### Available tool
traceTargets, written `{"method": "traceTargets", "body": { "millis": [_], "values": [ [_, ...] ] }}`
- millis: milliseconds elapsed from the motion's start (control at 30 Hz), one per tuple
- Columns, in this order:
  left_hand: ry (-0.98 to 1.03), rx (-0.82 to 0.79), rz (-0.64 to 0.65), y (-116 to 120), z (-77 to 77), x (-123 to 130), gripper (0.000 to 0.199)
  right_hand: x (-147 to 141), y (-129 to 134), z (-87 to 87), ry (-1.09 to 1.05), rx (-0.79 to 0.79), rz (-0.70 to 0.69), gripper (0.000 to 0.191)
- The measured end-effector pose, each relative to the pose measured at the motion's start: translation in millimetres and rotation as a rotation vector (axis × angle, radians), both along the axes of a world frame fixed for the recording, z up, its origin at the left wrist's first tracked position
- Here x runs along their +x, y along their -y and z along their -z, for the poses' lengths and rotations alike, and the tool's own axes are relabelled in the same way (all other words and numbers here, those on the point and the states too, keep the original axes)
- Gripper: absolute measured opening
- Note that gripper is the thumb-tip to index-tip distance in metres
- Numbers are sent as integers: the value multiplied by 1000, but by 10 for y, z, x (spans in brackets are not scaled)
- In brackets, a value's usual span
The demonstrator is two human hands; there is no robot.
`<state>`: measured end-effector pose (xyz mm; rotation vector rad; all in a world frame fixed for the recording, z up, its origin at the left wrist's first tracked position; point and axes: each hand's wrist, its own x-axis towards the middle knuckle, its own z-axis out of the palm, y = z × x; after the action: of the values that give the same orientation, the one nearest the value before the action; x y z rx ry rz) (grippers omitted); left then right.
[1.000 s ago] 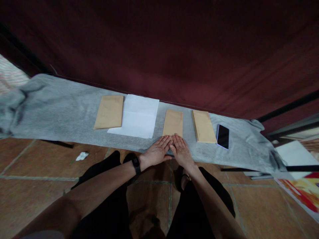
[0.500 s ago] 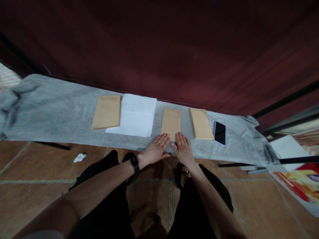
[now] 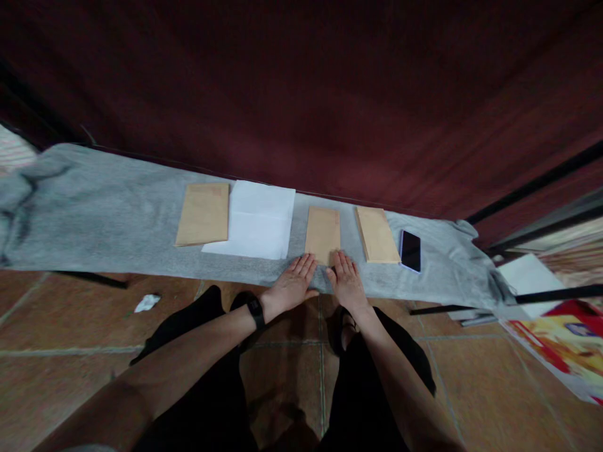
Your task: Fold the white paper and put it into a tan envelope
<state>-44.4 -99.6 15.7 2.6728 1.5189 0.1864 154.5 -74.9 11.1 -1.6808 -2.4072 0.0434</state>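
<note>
One brown envelope (image 3: 323, 227) lies flat on a gray cloth (image 3: 127, 213).
The left hand (image 3: 292, 284) touches its near left corner, the right hand (image 3: 347, 282) its near right corner; both hands lie flat and apart, fingers straight. To the left is white paper (image 3: 261, 220), with a brown pile (image 3: 205, 213) over its edge. To the right are a second brown pile (image 3: 378, 235) and, just beside it, a phone (image 3: 411, 251).

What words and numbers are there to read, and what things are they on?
None clear enough to quote.
Middle flat brown paper envelope: red print, too small.
Left brown paper envelope: faint red print, too blurred.
Right brown paper envelope stack: faint marks, unreadable.
Black wristband: display too small.
Red-and-yellow printed item at far right: too blurred.
</note>
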Motion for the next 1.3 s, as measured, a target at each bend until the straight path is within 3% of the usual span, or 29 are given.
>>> {"method": "traceTargets", "body": {
  "millis": [133, 200, 433, 800, 1067, 1300],
  "values": [
    [0, 10, -3, -2, 15, 4, 80, -144, 5, 9, -38, -75, -185, 57],
    [5, 20, -13, -7, 34, 0, 81, -196, 12, 38, -27, -88, -204, 57],
    [-20, 14, -1, -5, 33, -20, 79, -144, 4, 115, -8, -10, -75, 61],
    [-108, 42, 0, -14, -28, 51, 80, -56, -18, 127, -1, 4, 0, 62],
    [-73, 121, 28, -119, -138, 86, 54, -57, -128, 54, -115, 6, 14, 46],
    [-47, 124, 45, -261, -167, 168, 56, -122, -315, 24, -128, 36, 46, 38]
  ]
}}
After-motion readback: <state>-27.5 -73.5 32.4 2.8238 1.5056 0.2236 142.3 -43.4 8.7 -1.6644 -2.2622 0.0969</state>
